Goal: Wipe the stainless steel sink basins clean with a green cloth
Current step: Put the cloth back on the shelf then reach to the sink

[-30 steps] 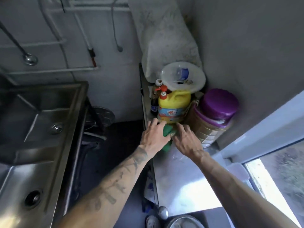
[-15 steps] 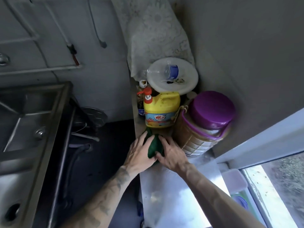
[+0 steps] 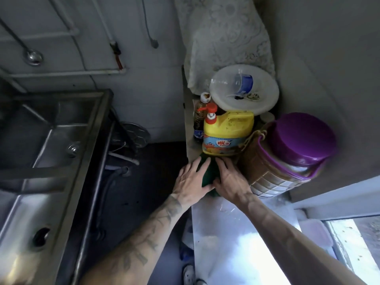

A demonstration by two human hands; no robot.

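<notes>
A dark green cloth (image 3: 208, 174) lies bunched on the steel counter (image 3: 230, 239), just in front of a yellow detergent bottle. My left hand (image 3: 190, 181) presses its left side with straight fingers. My right hand (image 3: 231, 181) lies flat against its right side, so only a strip of cloth shows between them. The stainless steel sink (image 3: 90, 153) stands apart at the left, with a drain (image 3: 72, 149) in its far basin and a round hole (image 3: 41, 235) in the near section.
Behind the cloth stand the yellow detergent bottle (image 3: 228, 132), a brown oil bottle (image 3: 200, 114), a purple-lidded jar (image 3: 296, 145) and a white plate (image 3: 244, 89) carrying a blue cup. A ladle (image 3: 33, 56) hangs on the wall. A dark floor gap (image 3: 139, 192) separates sink and counter.
Both hands have drawn closer together on the green cloth and pulled it slightly toward me, away from the bottle. The view has swung a little between frames.
</notes>
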